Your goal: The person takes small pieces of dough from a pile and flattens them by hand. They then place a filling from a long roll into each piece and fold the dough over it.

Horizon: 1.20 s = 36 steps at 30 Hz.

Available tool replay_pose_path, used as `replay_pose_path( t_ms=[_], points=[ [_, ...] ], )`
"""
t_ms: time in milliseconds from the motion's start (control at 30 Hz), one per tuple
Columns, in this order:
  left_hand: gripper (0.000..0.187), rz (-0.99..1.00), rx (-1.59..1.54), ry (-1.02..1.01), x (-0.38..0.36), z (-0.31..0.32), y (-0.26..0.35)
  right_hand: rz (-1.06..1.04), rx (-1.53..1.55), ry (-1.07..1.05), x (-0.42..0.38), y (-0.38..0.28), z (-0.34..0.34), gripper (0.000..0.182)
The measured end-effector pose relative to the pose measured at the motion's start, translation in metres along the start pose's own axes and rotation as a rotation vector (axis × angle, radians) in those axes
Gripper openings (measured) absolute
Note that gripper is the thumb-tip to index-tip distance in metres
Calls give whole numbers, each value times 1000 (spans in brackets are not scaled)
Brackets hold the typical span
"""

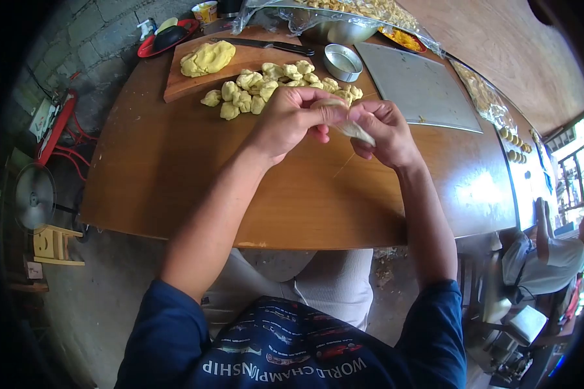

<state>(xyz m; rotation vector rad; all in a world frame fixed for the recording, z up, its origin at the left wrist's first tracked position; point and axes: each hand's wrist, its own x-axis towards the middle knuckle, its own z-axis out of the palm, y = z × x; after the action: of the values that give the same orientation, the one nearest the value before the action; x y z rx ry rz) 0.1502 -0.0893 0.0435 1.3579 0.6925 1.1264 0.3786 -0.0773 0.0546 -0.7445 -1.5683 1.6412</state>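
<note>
My left hand (291,123) and my right hand (388,133) meet above the middle of the table, fingers closed. Pinched between them is a flattened, pale piece of dough (357,132), partly covered by the fingers. Just beyond the hands lies a loose pile of yellow dough lumps (242,100). A larger yellow dough mass (207,58) rests on a wooden cutting board (177,79) at the back left, with a knife (266,45) lying along the board's far side. A round metal tin (342,63) stands behind the pile.
A flat metal sheet (418,84) lies at the back right. Behind it are a red plate of orange-yellow food (403,40) and a metal bowl (340,31) under a plastic-covered tray. Small round pieces (516,137) line the right side. Another person (542,259) sits at far right.
</note>
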Motion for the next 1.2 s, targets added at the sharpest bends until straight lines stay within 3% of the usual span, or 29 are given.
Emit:
replay_pose_path(
  t_ms=[67,133,200,300,567,633,667,733,833,900,1100,1133,1200],
  points=[
    [23,-87,-158,137,4,-2,0,0,-3,-173,-5,1,-2,31],
    [29,-67,-81,234,7,-20,-1,-55,98,-351,-14,-10,2,31],
    [33,-101,-33,254,2,-34,6,-147,140,-395,-13,-7,0,32],
    [35,-101,-132,143,-4,-25,12,50,-188,-38,-8,-10,0,38],
    [37,-301,-404,-184,1,-25,-10,19,-230,-20,3,5,-2,36],
    [34,-167,147,-115,-3,-10,-1,8,-253,-14,3,7,-3,36],
    [34,-167,147,-117,-3,-6,-5,-4,-261,5,3,10,-4,35],
    [26,23,111,27,-2,-2,-11,-19,-267,24,3,5,0,35],
    [24,30,167,29,-3,-9,-10,89,-525,53,-1,0,8,35],
    [20,-15,244,41,-3,-7,-10,-286,-698,123,3,13,12,33],
    [13,-79,452,128,-2,-1,-6,-317,-1132,145,-4,0,22,24],
    [14,-90,547,168,-2,0,-7,-308,-1123,141,-6,1,22,24],
    [19,37,1009,369,12,-15,-30,-227,-745,46,-7,1,23,20]
  ],
)
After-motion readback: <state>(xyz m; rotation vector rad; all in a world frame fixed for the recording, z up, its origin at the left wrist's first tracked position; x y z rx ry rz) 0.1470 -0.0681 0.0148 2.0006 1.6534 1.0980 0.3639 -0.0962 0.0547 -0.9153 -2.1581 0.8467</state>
